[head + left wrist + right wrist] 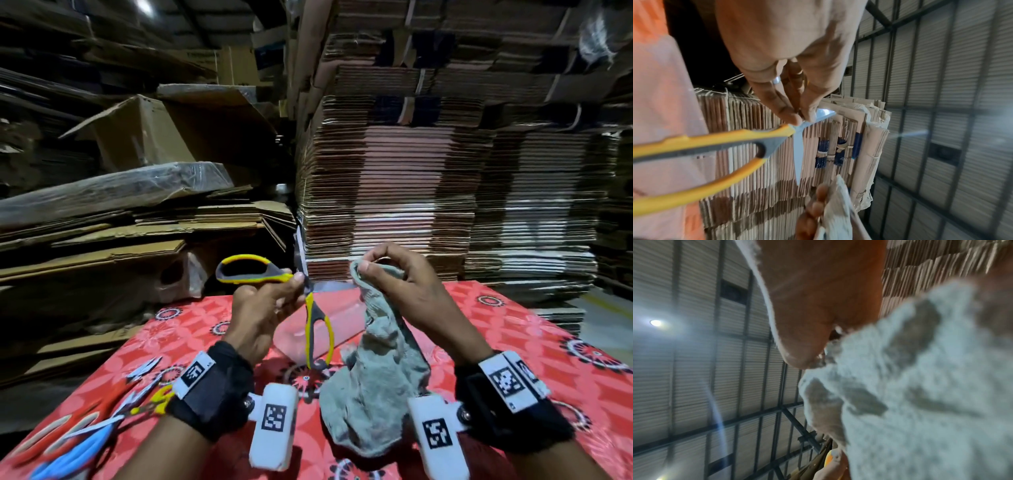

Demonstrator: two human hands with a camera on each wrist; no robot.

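Yellow-and-grey scissors [310, 308] are held in the air above the red patterned table [496, 329], spread wide open. My left hand [270, 301] pinches them at the pivot, between thumb and fingertips. One handle loop [250, 269] points left and the other hangs down. In the left wrist view the scissors [719, 142] show a bare blade [798, 155] pointing downward. My right hand [394, 277] grips a crumpled grey cloth [376, 383] by its top, just right of the blades. The cloth [920, 386] hangs down to the table.
Several other scissors [102, 421], with red, blue and yellow handles, lie at the table's near left corner. A clear plastic sleeve [291, 339] lies under the held scissors. Tall stacks of flattened cardboard [428, 192] rise behind the table and to the left.
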